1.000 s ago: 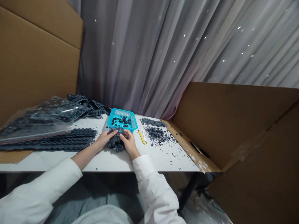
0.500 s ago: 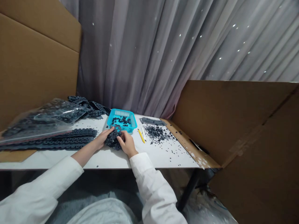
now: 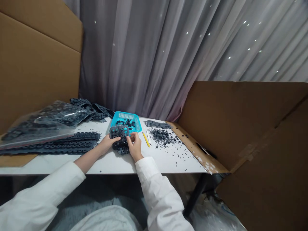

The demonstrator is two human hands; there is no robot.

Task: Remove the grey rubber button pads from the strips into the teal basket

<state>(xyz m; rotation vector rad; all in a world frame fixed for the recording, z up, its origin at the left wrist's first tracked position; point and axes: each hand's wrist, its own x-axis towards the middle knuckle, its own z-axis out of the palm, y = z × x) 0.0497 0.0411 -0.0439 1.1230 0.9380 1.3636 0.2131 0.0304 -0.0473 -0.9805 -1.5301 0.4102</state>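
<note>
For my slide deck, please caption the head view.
Left hand and right hand hold a dark perforated piece before a turquoise basket of small black bits.

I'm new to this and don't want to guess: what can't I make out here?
Head view:
Left hand: some fingers, hidden by the dark perforated piece it holds.
Turquoise basket: part of its near side, hidden by that piece.
Dark perforated strips: left ends, cut off by the picture's edge.
Slim yellow tool: too small to identify.

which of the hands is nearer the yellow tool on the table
Right. The right hand is just left of the yellow tool, not touching it; the left hand is farther left, across the dark piece.
</note>
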